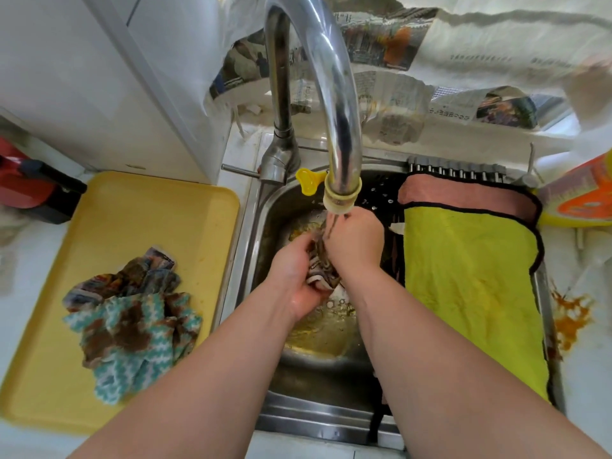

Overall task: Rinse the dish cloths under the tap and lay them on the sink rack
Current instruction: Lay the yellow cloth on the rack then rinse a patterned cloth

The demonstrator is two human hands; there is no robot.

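Note:
Both hands are over the steel sink point(258, 226), under the spout of the chrome tap point(341, 154), where water runs. My left hand point(294, 273) and my right hand point(354, 240) grip a wet, dark patterned dish cloth point(323, 270) bunched between them. A yellow-green cloth point(470, 286) and a pink cloth point(463, 193) lie spread on the sink rack point(457, 168) at the right. Two soiled cloths, one teal-and-white zigzag point(132, 342) and one dark patterned point(132, 279), lie crumpled on the yellow tray point(99, 210) at the left.
A white appliance point(99, 77) stands behind the tray, with a red and black object point(29, 187) at far left. Newspaper point(397, 77) covers the wall behind the tap. An orange-and-yellow pack point(583, 197) sits at far right; orange stains point(569, 316) mark the counter.

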